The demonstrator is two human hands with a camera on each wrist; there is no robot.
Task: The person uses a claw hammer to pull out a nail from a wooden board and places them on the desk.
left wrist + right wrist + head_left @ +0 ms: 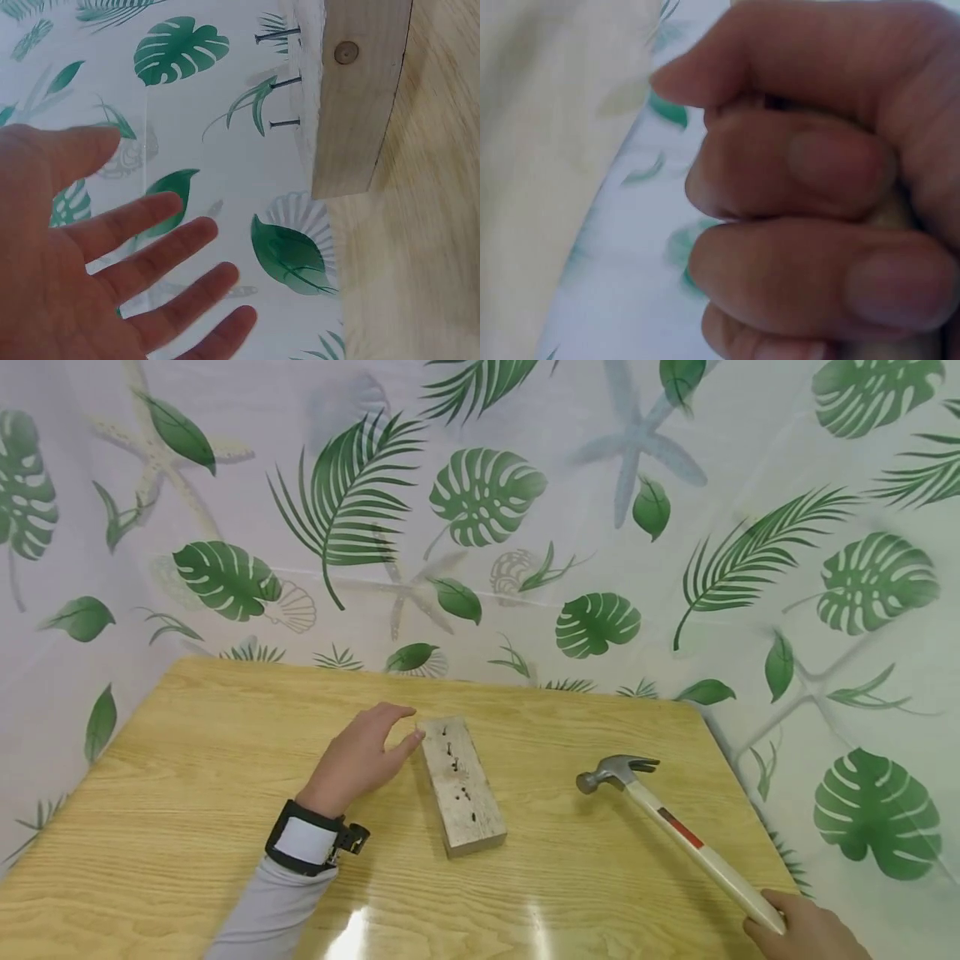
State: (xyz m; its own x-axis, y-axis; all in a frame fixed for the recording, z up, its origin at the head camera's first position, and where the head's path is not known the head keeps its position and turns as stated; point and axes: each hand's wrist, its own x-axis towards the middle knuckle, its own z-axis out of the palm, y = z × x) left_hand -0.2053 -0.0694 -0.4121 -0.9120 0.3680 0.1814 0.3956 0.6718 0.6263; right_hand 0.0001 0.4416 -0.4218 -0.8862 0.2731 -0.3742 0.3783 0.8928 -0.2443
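A block of pale wood [459, 797] lies on the table, and several nails [454, 765] stick up out of it. In the left wrist view the same block [364, 97] shows three nails jutting from one face and a round knot on its side. My left hand [365, 758] is just left of the block with fingers spread; in its own wrist view nothing lies in the palm [67, 300]. At the lower right my right hand [806, 927] grips the end of a claw hammer [701, 853], its metal head raised over the table. Close up, the right fingers [795, 165] curl round the handle.
The wood-grain table [225, 760] stretches under both hands, its right edge near the hammer. Behind it hangs a white sheet [510, 635] printed with green leaves, starfish and shells. A strap with a white patch [306, 839] wraps the left wrist.
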